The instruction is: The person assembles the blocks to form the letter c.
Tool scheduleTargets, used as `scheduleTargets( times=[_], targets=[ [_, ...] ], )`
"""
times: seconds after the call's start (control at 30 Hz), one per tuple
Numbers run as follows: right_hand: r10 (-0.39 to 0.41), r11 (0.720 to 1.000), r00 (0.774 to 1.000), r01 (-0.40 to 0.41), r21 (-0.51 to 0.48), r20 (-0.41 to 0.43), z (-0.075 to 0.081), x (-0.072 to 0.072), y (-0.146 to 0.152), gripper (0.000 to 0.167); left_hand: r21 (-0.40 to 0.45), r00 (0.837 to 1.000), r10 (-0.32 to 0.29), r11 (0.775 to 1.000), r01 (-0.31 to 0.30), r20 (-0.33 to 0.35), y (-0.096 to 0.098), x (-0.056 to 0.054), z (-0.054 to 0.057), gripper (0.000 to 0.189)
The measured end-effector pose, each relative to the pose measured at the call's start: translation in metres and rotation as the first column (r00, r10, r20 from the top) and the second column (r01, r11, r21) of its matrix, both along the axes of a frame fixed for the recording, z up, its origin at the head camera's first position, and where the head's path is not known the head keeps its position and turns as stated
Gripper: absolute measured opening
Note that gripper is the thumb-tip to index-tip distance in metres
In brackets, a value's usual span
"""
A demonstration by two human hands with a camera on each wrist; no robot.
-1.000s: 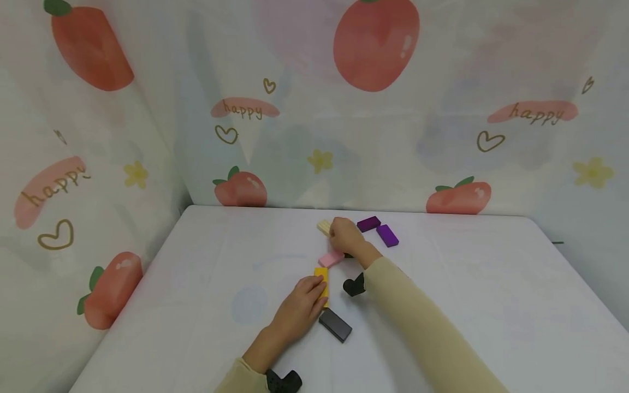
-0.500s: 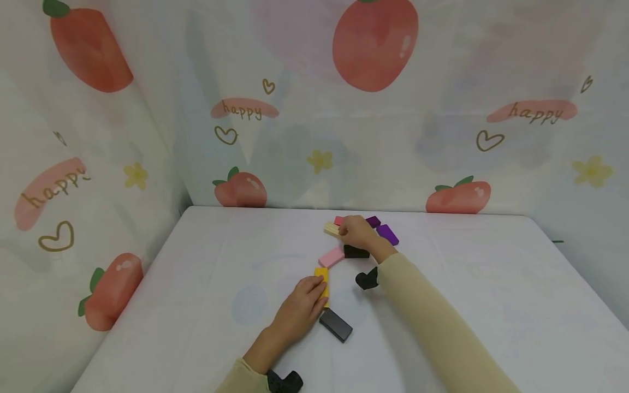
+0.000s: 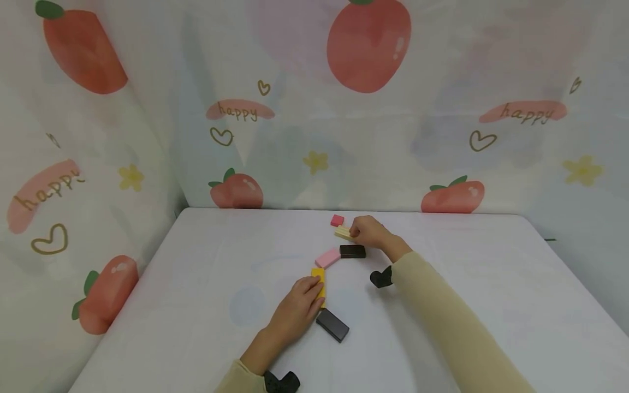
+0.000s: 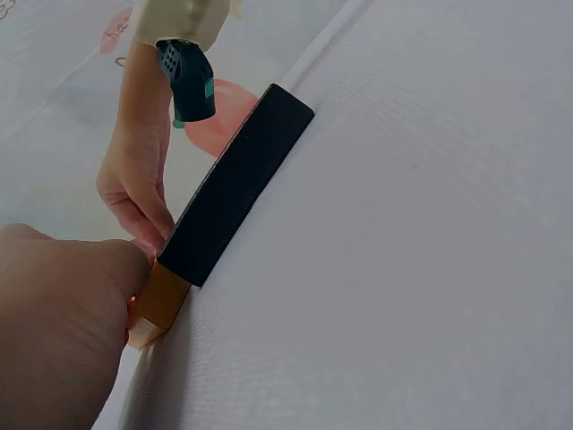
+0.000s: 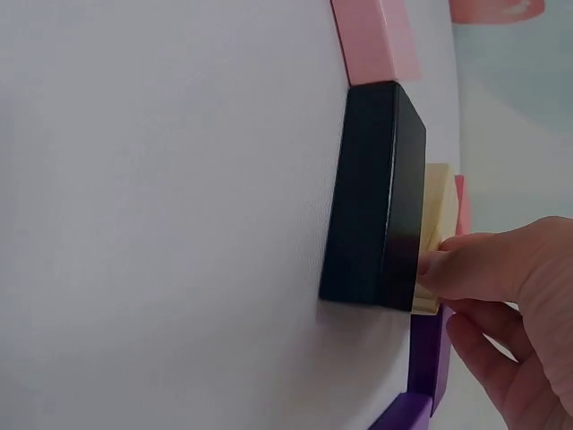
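In the head view my left hand (image 3: 297, 308) holds the yellow block (image 3: 316, 272), its thumb and fingers laid about it. The left wrist view shows that thumb against the yellow block (image 4: 163, 296), which touches a dark grey block (image 3: 333, 325). Farther off, my right hand (image 3: 375, 234) pinches a cream block (image 3: 342, 233) between thumb and fingers. This cream block (image 5: 437, 206) sits behind a black block (image 5: 372, 197) in the right wrist view. A pink block (image 3: 327, 257) meets the black block's left end. A short red block (image 3: 337, 220) lies beyond the cream one.
Two purple blocks, a darker one (image 5: 430, 358) and a brighter one (image 5: 405, 414), lie by my right hand; that hand hides them in the head view. All rests on a white table (image 3: 206, 305), with a fruit-printed cloth (image 3: 290, 136) standing behind it.
My right hand has moved right with the cream block, uncovering the black and red blocks and covering the purple ones. My left hand stays at the yellow block.
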State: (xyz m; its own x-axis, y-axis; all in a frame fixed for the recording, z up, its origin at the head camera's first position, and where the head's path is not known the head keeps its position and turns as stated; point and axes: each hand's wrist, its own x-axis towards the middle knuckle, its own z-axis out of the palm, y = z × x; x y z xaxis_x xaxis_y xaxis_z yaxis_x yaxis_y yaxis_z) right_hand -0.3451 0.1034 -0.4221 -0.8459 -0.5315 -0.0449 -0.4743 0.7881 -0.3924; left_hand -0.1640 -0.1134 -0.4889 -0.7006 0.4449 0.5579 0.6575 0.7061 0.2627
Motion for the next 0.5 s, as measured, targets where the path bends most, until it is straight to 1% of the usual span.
scheduleTargets(
  times=[0.13,0.23,0.33,0.5],
  targets=[
    [0.015,1.000,0.999,-0.014,0.013,-0.031,-0.002,0.001,0.007,0.010,0.004,1.000,-0.004,1.000,0.004,-0.002,0.000,0.000,-0.001,0.032],
    [-0.002,1.000,1.000,0.002,0.014,-0.024,-0.003,0.003,0.013,0.010,0.016,1.000,-0.013,1.000,0.013,0.006,0.001,-0.001,-0.001,0.032],
    [0.006,1.000,0.999,-0.006,0.008,-0.032,-0.004,0.006,0.019,0.009,0.022,1.000,-0.012,1.000,0.012,0.010,0.001,0.000,-0.001,0.031],
    [0.048,0.999,0.996,-0.047,0.010,-0.079,-0.003,0.010,0.027,0.008,0.021,1.000,-0.005,1.000,0.004,0.013,0.001,0.000,-0.001,0.031]
  ],
)
